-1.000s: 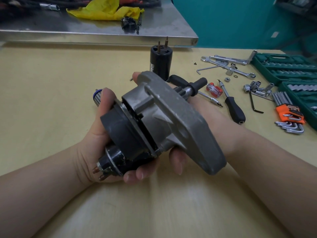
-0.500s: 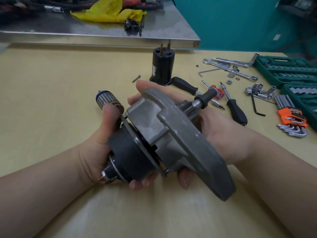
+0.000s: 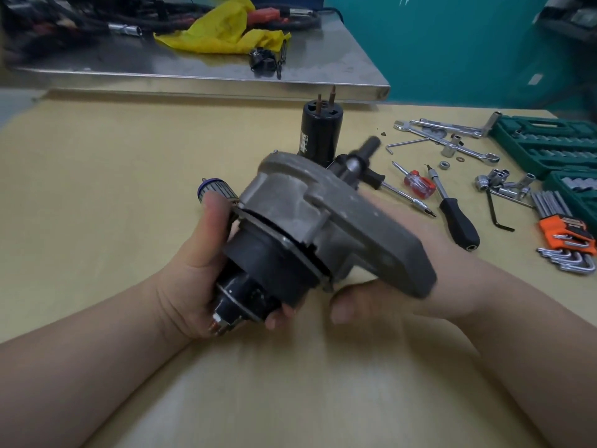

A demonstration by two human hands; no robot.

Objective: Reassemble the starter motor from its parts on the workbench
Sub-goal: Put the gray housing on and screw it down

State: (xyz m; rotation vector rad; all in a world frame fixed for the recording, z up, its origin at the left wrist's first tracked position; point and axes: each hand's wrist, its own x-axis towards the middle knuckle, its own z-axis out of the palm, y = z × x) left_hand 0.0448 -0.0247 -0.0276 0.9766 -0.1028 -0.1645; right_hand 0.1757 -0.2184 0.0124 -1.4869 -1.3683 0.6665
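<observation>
I hold the partly assembled starter motor above the wooden bench. Its grey cast nose housing (image 3: 342, 218) points up and right, with the shaft (image 3: 361, 156) sticking out. The black solenoid end (image 3: 258, 286) faces me. My left hand (image 3: 197, 273) grips the black end, thumb on top, fingers curled underneath. My right hand (image 3: 387, 292) cups the grey housing from below and behind. The black cylindrical motor casing (image 3: 318, 130) stands upright on the bench behind the housing. The armature (image 3: 213, 189) lies on the bench just beyond my left thumb, partly hidden.
Screwdrivers (image 3: 458, 218), wrenches (image 3: 452, 137), sockets (image 3: 497, 179) and orange-held hex keys (image 3: 565, 231) are spread at the right, beside green socket cases (image 3: 549, 147). A raised steel shelf (image 3: 226, 76) with a yellow rag (image 3: 226, 30) and cables runs along the back.
Both hands have turned the starter assembly, swinging the shaft end up and to the right. The grips have not changed.
</observation>
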